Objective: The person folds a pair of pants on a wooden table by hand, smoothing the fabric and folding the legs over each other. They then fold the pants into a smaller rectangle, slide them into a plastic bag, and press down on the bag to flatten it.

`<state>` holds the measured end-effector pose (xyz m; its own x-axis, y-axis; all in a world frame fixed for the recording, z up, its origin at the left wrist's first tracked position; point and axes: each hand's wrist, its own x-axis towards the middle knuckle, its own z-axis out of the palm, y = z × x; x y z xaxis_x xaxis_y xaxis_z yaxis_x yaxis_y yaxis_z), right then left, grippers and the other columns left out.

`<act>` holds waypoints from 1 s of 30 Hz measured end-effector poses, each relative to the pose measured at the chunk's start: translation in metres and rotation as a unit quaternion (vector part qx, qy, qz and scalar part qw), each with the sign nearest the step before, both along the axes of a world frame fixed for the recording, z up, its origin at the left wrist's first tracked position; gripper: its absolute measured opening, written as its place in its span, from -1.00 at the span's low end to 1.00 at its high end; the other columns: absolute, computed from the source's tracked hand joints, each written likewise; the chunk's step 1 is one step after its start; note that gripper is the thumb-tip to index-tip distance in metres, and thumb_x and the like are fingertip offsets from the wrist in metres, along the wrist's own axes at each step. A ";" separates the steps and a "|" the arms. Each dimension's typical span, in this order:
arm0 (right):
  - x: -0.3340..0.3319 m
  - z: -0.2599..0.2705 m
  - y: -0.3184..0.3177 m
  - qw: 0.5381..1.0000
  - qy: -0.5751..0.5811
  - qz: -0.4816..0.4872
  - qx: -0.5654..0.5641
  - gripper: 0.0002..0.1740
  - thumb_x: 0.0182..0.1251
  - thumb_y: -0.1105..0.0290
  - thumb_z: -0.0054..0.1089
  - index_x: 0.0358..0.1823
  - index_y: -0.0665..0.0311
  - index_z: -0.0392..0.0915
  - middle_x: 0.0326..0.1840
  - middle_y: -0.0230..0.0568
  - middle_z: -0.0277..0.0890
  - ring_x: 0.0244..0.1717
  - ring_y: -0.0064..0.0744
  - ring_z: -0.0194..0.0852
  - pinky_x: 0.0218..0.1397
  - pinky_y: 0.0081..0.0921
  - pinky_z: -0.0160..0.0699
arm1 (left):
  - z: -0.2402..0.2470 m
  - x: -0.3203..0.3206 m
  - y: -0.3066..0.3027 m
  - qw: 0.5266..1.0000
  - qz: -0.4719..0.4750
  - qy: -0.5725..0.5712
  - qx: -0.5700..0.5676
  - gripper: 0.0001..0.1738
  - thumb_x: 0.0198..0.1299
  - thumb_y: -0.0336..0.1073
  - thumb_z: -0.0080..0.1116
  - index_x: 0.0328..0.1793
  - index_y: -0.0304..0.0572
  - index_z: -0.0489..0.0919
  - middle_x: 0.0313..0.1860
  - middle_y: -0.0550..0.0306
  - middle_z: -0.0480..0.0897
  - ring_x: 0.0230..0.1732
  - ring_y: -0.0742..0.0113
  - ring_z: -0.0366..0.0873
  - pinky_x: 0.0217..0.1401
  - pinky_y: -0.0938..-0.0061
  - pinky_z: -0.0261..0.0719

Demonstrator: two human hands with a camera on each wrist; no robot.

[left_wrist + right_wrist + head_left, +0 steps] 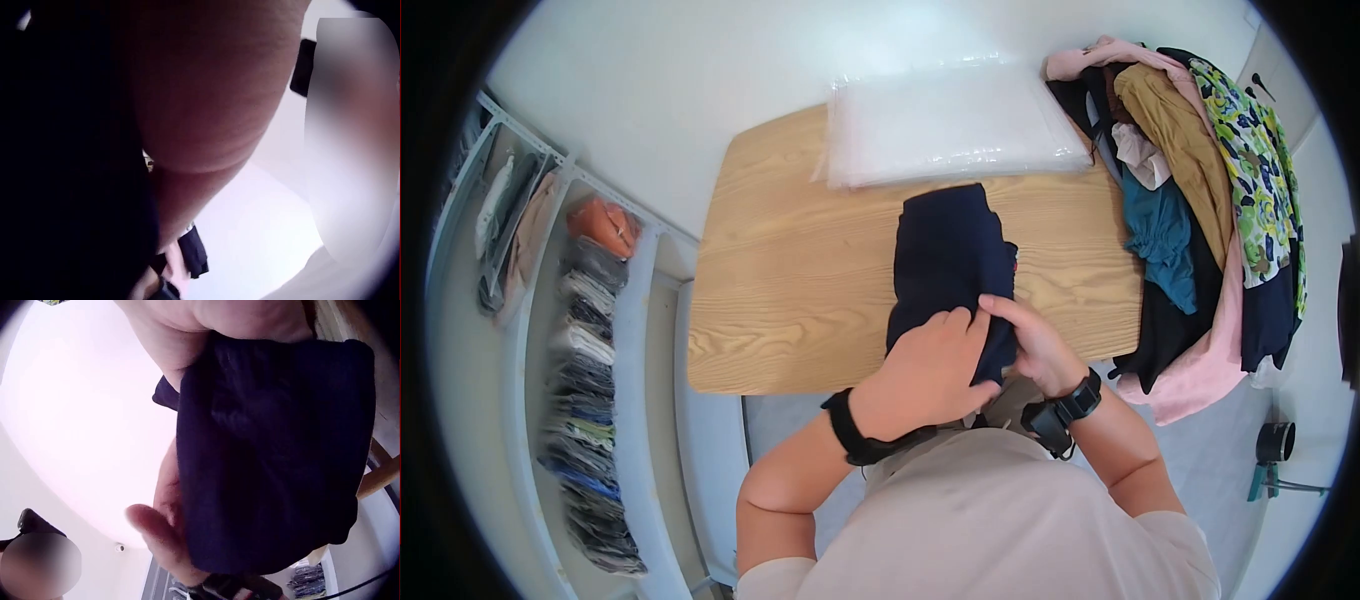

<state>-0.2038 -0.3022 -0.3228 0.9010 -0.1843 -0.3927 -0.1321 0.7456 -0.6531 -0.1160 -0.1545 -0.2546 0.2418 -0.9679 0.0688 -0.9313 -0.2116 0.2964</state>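
Two hands, head view: the left hand (930,372) and right hand (1032,342) meet on the near end of the navy garment (948,258). Their fingers are curled over the fold, and both grip cloth.
Garment, head view: it lies folded lengthwise on the wooden table (800,290), with its near end at the table's front edge, close to the person's body.
Edges and room, head view: bare wood lies left of the garment. A stack of clear plastic bags (955,125) sits just beyond the garment's far end. A pile of clothes (1190,190) drapes over the right edge, near the garment but apart from it. A shelf of folded clothes (585,400) stands well off to the left.
Left wrist view: close and dim. Skin of the left hand (212,94) fills the top, and the dark garment (62,162) lies against it. The grip cannot be told from here.
Right wrist view: only this view shows the underside. The garment (275,450) hangs bunched past the table edge (378,478), with the right hand (244,319) clamped on its upper edge. A finger lower down, probably the left hand's, presses the cloth.
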 end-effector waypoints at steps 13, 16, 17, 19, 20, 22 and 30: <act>-0.092 -0.015 -0.026 0.970 -0.022 -0.241 -0.022 -0.50 0.24 0.39 0.12 0.20 0.43 0.37 0.09 -0.13 0.54 0.04 -0.30 0.56 0.12 -0.40 0.57 | -0.033 0.217 -0.059 0.983 0.151 -0.038 -0.093 -0.49 0.17 -0.30 0.12 0.27 -0.25 0.41 0.16 -0.11 0.52 0.17 -0.07 0.44 0.20 0.13 0.45; -0.102 -0.022 -0.039 0.957 -0.011 -0.289 0.029 -0.53 0.25 0.37 0.13 0.16 0.44 0.41 0.07 -0.11 0.55 0.01 -0.27 0.58 0.11 -0.40 0.58 | -0.045 0.238 -0.071 0.974 0.175 -0.132 -0.056 -0.46 0.14 -0.32 0.14 0.30 -0.13 0.41 0.20 -0.04 0.50 0.20 -0.04 0.43 0.20 0.13 0.46; -0.103 -0.023 -0.042 0.956 -0.020 -0.291 0.031 -0.54 0.26 0.37 0.13 0.16 0.44 0.41 0.06 -0.09 0.56 0.00 -0.27 0.59 0.10 -0.40 0.59 | -0.049 0.241 -0.074 0.967 0.183 -0.174 -0.044 -0.46 0.13 -0.32 0.15 0.30 -0.07 0.42 0.22 -0.01 0.49 0.19 -0.02 0.43 0.20 0.13 0.46; -0.099 -0.021 -0.044 0.952 -0.022 -0.305 0.030 -0.54 0.27 0.38 0.12 0.15 0.47 0.41 0.04 -0.06 0.56 0.01 -0.26 0.59 0.09 -0.39 0.60 | -0.058 0.249 -0.079 0.965 0.177 -0.191 -0.039 -0.46 0.13 -0.32 0.15 0.30 -0.03 0.42 0.21 -0.01 0.50 0.18 -0.01 0.44 0.18 0.13 0.47; -0.098 -0.022 -0.046 0.949 -0.026 -0.312 0.032 -0.54 0.27 0.38 0.12 0.15 0.47 0.41 0.04 -0.06 0.56 0.01 -0.26 0.59 0.09 -0.39 0.60 | -0.063 0.253 -0.080 0.963 0.178 -0.200 -0.031 -0.45 0.13 -0.31 0.14 0.31 0.02 0.42 0.20 -0.01 0.51 0.17 -0.01 0.45 0.15 0.13 0.48; -0.096 -0.026 -0.049 0.959 -0.034 -0.282 0.001 -0.48 0.28 0.33 0.14 0.22 0.44 0.34 0.13 -0.06 0.51 0.07 -0.23 0.56 0.17 -0.35 0.58 | -0.058 0.254 -0.085 0.963 0.157 -0.214 -0.050 -0.53 0.14 -0.33 0.12 0.23 -0.03 0.47 0.09 0.03 0.57 0.09 0.01 0.50 0.06 0.15 0.52; -0.096 -0.024 -0.049 0.961 -0.038 -0.273 0.003 -0.49 0.28 0.34 0.13 0.20 0.46 0.36 0.11 -0.05 0.52 0.06 -0.25 0.57 0.15 -0.37 0.59 | -0.050 0.249 -0.084 0.965 0.163 -0.183 -0.092 -0.67 0.19 -0.33 0.03 0.10 -0.09 0.52 -0.20 0.03 0.64 -0.09 -0.02 0.58 -0.05 0.14 0.53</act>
